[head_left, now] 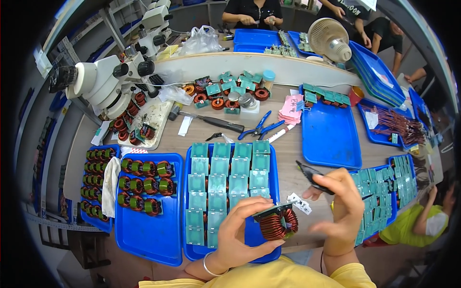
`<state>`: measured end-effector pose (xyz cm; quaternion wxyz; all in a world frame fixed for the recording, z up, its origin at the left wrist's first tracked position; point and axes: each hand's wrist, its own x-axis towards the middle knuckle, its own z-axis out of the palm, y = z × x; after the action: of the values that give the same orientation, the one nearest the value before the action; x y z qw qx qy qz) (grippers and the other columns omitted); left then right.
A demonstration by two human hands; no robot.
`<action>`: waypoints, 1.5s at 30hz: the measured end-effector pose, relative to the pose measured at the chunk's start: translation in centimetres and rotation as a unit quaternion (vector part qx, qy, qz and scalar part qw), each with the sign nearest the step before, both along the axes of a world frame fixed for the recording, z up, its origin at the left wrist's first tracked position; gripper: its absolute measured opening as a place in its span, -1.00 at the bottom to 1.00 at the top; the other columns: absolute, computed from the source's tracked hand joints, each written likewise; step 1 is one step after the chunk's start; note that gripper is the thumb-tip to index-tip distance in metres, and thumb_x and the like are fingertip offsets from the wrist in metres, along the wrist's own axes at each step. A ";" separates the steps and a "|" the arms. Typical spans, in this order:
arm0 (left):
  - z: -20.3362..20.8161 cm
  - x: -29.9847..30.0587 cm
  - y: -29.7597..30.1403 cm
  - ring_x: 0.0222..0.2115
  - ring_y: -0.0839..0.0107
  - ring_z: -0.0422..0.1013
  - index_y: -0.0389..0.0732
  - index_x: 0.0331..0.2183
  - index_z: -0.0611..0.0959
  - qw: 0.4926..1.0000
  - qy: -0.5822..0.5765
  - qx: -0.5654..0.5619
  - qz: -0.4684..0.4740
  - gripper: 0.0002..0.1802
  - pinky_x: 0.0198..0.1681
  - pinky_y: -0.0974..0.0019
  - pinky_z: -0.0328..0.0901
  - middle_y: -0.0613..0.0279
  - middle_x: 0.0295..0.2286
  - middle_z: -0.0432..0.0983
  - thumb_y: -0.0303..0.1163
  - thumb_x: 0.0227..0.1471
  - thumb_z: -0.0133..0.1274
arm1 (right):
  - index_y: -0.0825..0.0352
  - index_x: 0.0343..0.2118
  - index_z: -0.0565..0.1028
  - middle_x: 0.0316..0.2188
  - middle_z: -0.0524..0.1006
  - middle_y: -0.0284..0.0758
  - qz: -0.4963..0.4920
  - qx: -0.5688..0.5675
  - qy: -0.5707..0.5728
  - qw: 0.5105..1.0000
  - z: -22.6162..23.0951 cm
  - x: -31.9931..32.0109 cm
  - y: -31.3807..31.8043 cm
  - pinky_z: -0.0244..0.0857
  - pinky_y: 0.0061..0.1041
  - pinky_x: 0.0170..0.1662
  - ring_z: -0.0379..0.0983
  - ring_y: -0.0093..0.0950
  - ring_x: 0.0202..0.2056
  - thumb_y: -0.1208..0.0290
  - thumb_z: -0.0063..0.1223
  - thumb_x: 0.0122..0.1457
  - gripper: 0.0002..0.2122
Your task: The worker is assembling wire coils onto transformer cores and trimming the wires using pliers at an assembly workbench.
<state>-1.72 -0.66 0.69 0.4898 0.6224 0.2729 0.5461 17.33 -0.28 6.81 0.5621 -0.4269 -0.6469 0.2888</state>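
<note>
In my left hand point(240, 235) is a toroidal coil point(278, 224) wound with copper-coloured wire, mounted on a small green circuit board. My fingers press the board's edge from above and my thumb supports the coil from below. To its right, my right hand point(338, 201) is closed around a dark, pointed hand tool point(313, 178), its tip directed up and left, apart from the coil. The tool's exact kind is unclear. Under my left hand lies a blue tray point(274, 168) filled with rows of green-board coil parts point(217, 184).
More blue trays point(144, 240) with coils stand left, others point(331, 139) right. Behind are a hammer point(221, 124), blue-handled pliers point(261, 128), pink paper slips point(290, 109) and loose coils point(217, 103). A microscope point(103, 81) rises at left, a fan point(329, 38) beyond the ledge. Other people are nearby.
</note>
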 end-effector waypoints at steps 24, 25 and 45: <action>0.0 0.5 -0.2 0.03 0.20 0.16 -0.24 -0.16 0.35 0.995 -0.082 -0.019 -0.044 -0.35 0.11 0.11 -0.01 0.00 -0.17 0.41 -0.57 -0.38 0.27 | 0.43 -0.01 0.31 -0.25 0.36 -0.22 0.080 0.021 -0.134 0.988 0.7 -0.1 -1.1 0.28 -0.51 -0.21 0.32 -0.38 -0.23 0.47 0.40 -0.36 -0.27; -0.1 0.5 -0.3 0.02 0.19 0.16 -0.23 -0.15 0.34 0.993 -0.100 -0.033 -0.050 -0.34 0.11 0.11 -0.01 0.00 -0.18 0.40 -0.56 -0.38 0.28 | 0.43 -0.02 0.31 -0.26 0.36 -0.22 0.073 0.020 -0.133 0.988 0.6 -0.1 -1.2 0.28 -0.51 -0.21 0.32 -0.38 -0.24 0.45 0.41 -0.37 -0.27; 0.7 -0.5 0.4 -0.11 0.23 0.27 -0.28 -0.20 0.46 0.994 0.101 0.040 0.014 -0.31 0.11 0.04 -0.02 0.09 -0.23 0.39 -0.38 -0.50 0.38 | 0.47 -0.02 0.32 -0.21 0.28 -0.21 0.106 0.078 -0.197 0.971 0.4 -0.6 -1.2 0.30 -0.53 -0.22 0.31 -0.40 -0.24 0.51 0.35 -0.26 -0.36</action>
<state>-2.20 -0.25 1.44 0.4267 0.6895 0.3074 0.4980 16.74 -1.51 7.24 0.4210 -0.3590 -0.8072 0.2056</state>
